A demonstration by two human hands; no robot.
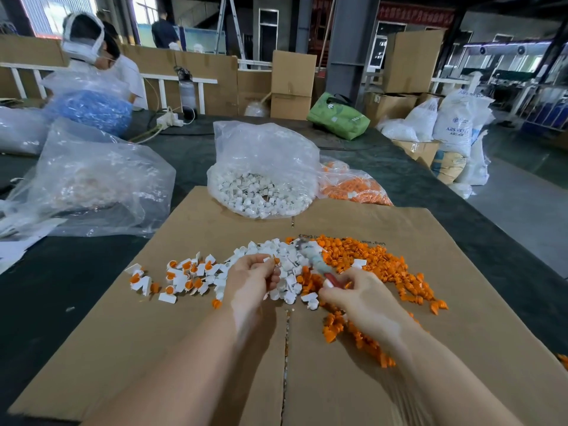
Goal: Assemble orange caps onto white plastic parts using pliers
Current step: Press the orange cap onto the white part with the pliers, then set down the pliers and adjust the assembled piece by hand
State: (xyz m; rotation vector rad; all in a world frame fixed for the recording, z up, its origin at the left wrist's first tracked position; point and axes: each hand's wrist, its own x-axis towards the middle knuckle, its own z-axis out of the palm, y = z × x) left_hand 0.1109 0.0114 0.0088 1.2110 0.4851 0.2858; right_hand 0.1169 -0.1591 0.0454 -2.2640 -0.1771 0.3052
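Note:
Loose white plastic parts [285, 256] lie heaped on the cardboard sheet [153, 348], with a spread of orange caps [378, 265] to their right. White parts with orange caps fitted [181, 276] lie to the left. My left hand [252, 279] pinches a small white part with an orange cap at its fingertips. My right hand [358, 298] grips the red handles of the pliers [313, 261], whose blurred jaws point up and left over the white pile.
An open clear bag of white parts [261, 182] and a bag of orange caps [350, 186] stand at the cardboard's far edge. A crumpled clear bag [92, 179] lies at left. Another person [101, 56] sits at the far left behind a blue-filled bag.

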